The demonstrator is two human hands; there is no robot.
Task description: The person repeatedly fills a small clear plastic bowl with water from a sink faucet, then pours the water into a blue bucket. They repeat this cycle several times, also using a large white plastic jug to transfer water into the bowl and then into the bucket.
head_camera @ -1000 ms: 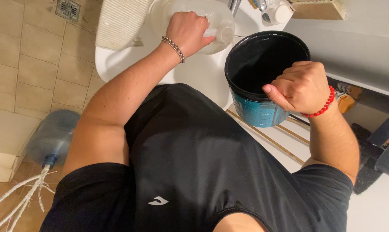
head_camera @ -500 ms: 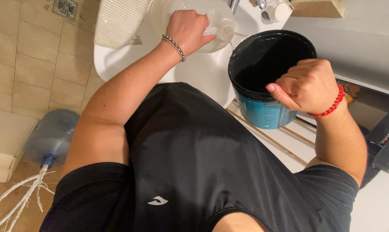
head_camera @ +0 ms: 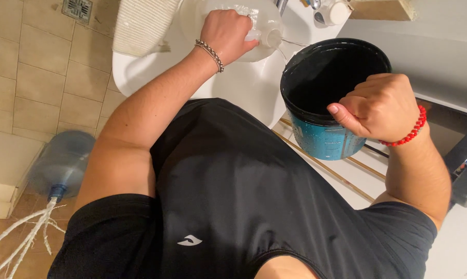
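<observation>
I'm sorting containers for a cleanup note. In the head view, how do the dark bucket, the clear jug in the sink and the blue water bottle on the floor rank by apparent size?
1. Dark bucket, held by the right hand.
2. Clear jug, under the left hand, partly cropped and covered.
3. Blue water bottle.
The bottle lies farther from the camera, so ranks two and three are unsure.

Teal label band (head_camera: 323, 142) wrapped around black round bucket at right, wet and glossy, small white tub (head_camera: 330, 11) with grey cap at top by the sink, no signs, no screens
</observation>
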